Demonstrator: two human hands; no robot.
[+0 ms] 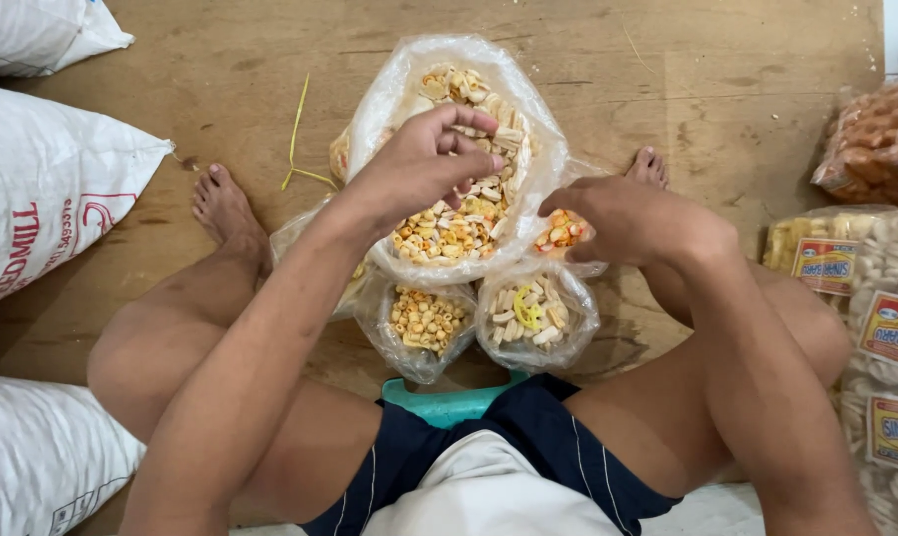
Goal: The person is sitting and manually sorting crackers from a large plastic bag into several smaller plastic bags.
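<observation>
The clear plastic bag of pale and orange crackers lies lengthwise away from the person, mouth nearest, left hand fingers bunched over crackers, right hand pinching its rim.

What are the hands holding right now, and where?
Left hand pinches snack pieces over the big open bag. Right hand grips the small bag by its mouth.

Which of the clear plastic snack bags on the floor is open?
The large clear plastic bag of mixed crackers under the left hand; the small bags nearer are closed.

White sacks left; packaged snacks, perhaps crackers, right
</observation>
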